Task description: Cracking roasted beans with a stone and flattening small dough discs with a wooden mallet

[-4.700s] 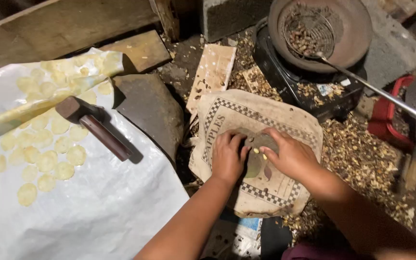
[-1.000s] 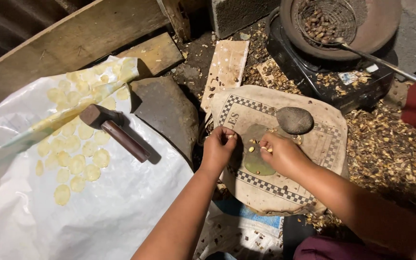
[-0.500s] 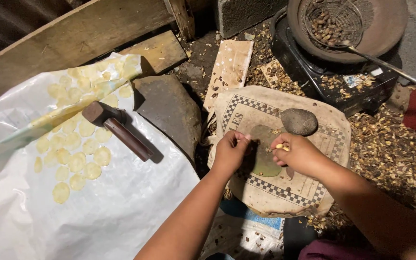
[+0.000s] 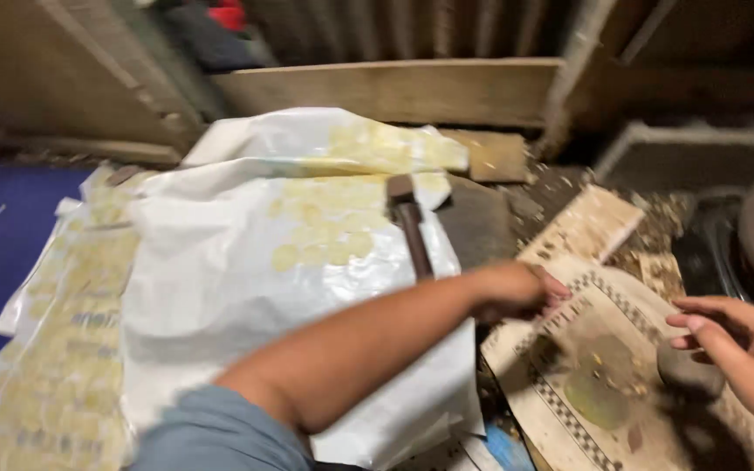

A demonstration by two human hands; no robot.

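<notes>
Fingers of my R hand spreading apart over stone; L hand curling, grip unclear; flattened discs drying upper centre, more kernels waiting.

Hammer beside bare slab

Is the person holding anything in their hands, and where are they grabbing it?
Nothing is clearly held. The right hand hovers open just above a round grey stone; the left hand rests on the patterned mat, blurred.
</notes>
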